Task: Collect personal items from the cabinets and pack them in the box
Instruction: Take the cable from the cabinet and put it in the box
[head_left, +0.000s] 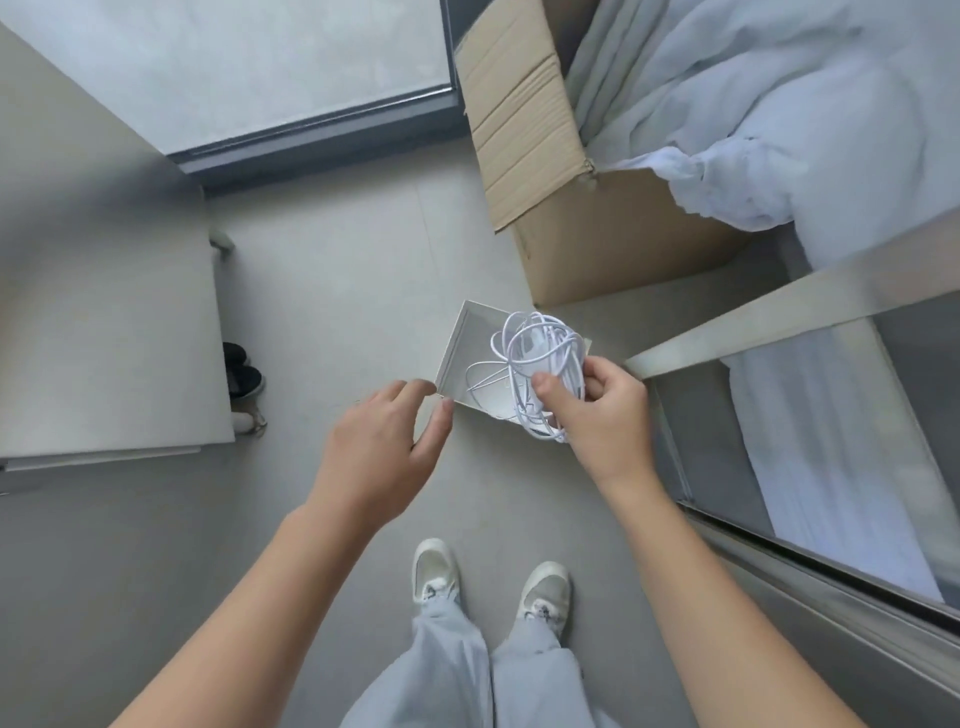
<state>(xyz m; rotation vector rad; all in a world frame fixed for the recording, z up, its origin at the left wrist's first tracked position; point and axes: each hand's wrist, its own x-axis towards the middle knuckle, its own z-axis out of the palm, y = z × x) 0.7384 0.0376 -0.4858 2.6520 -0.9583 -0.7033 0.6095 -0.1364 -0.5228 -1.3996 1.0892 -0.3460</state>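
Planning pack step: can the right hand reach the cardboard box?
Probably yes: cardboard box stands open ahead of the right hand gripping white cable; only the held white tray lies between.
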